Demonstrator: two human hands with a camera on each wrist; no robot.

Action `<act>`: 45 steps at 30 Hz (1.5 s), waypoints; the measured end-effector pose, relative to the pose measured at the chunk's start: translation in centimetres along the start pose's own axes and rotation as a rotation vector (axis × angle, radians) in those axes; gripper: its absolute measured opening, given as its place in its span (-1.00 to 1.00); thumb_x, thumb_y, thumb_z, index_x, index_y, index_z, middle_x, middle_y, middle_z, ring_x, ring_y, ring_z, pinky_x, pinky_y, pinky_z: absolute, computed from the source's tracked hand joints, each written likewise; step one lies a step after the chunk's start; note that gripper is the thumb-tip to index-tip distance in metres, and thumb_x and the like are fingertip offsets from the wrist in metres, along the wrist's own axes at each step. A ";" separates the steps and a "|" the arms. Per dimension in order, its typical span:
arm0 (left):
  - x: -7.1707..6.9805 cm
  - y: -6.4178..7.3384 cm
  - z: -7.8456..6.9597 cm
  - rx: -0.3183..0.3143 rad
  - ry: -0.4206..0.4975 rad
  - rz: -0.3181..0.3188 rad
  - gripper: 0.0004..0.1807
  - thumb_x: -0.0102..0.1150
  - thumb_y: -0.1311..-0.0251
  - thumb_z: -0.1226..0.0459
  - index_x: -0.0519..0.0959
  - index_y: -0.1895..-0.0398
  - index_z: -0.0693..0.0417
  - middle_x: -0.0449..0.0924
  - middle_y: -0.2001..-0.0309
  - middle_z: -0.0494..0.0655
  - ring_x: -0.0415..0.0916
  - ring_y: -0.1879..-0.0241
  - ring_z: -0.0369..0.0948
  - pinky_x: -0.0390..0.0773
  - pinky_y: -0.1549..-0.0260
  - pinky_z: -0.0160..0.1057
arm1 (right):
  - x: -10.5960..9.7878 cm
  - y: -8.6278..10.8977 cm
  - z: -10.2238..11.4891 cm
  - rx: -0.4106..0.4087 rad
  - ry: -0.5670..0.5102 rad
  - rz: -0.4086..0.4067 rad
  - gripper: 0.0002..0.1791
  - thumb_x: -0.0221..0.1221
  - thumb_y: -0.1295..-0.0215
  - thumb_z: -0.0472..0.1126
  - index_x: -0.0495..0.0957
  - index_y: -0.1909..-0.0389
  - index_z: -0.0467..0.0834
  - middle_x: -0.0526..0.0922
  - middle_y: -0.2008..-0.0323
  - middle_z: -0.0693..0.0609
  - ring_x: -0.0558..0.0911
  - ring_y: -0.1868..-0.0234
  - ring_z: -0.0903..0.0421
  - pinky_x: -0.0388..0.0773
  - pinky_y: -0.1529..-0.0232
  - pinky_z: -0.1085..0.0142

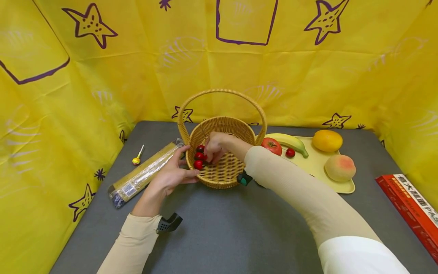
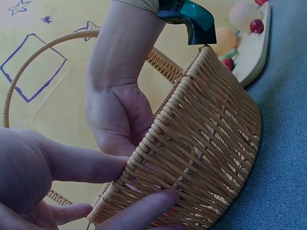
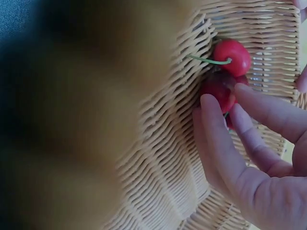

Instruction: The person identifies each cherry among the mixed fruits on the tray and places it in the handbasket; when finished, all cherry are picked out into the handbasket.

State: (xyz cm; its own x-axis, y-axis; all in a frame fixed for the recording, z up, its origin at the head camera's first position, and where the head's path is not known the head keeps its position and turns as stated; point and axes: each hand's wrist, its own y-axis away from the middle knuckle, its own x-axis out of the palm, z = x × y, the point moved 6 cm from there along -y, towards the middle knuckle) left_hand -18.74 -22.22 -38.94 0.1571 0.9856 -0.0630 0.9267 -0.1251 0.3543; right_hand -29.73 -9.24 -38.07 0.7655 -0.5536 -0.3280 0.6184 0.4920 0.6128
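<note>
My left hand (image 1: 172,173) holds the near-left rim of a round wicker basket (image 1: 222,184) with a tall arched handle. In the left wrist view, the fingers of that hand rest at the rim and against the outer wall. My right hand (image 1: 217,146) reaches down inside the basket. Its fingertips pinch a dark red cherry (image 3: 218,91), seen in the right wrist view. Beside it, by the basket's left wall, lies a bright red cherry (image 3: 232,56) with a green stem. Several cherries (image 1: 198,164) cluster there, partly covered by the right hand.
Right of the basket, a pale yellow tray (image 1: 316,179) bears a tomato (image 1: 272,145), a banana (image 1: 289,141), a cherry (image 1: 290,152), a mango (image 1: 327,140) and a peach (image 1: 340,168). A long clear-wrapped package (image 1: 145,173) and a lollipop (image 1: 137,160) lie left. A red box (image 1: 408,209) sits far right.
</note>
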 end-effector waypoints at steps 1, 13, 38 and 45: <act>0.0 0.0 0.0 0.000 0.000 0.000 0.06 0.23 -0.31 0.58 -0.14 -0.71 -0.09 0.09 -0.45 0.45 0.61 -0.13 0.24 0.80 0.06 -0.07 | 0.0 0.0 0.0 -0.002 -0.005 0.000 -0.60 0.31 -0.17 -0.63 0.59 -0.07 -0.51 0.61 0.10 -0.20 0.76 0.04 -0.16 0.79 -0.04 0.08; 0.1 0.1 0.0 0.000 -0.001 0.006 0.07 0.23 -0.31 0.58 -0.16 -0.71 -0.08 0.07 -0.45 0.45 0.58 -0.16 0.27 0.78 0.01 -0.01 | -0.6 0.1 -0.2 0.007 0.033 0.009 -0.61 0.31 -0.23 -0.56 0.63 -0.10 -0.42 0.63 0.19 -0.14 0.73 0.09 -0.10 0.75 -0.13 0.04; 0.0 -0.2 -0.1 -0.003 0.005 0.005 0.06 0.23 -0.31 0.58 -0.14 -0.71 -0.10 0.10 -0.45 0.43 0.61 -0.11 0.24 0.80 0.06 -0.04 | -3.8 4.4 1.6 -0.129 -0.036 0.033 -0.64 0.34 -0.34 -0.38 0.64 -0.15 -0.24 0.70 -0.12 -0.27 0.69 -0.13 -0.17 0.67 -0.25 -0.05; 0.0 0.0 -0.1 0.003 0.003 0.007 0.05 0.22 -0.32 0.58 -0.15 -0.71 -0.09 0.11 -0.45 0.45 0.61 -0.12 0.26 0.81 0.07 -0.07 | -4.9 6.5 1.5 -0.217 -0.076 0.027 -0.69 0.33 -0.36 -0.36 0.63 -0.10 -0.21 0.68 -0.06 -0.18 0.71 -0.01 -0.06 0.76 -0.10 0.07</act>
State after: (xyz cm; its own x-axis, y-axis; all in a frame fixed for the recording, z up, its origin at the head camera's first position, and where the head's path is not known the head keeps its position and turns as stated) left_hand -18.82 -22.21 -38.87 0.1627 0.9850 -0.0576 0.9265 -0.1325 0.3523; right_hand -29.66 -4.31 -31.42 0.7717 -0.5832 -0.2539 0.6280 0.6356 0.4490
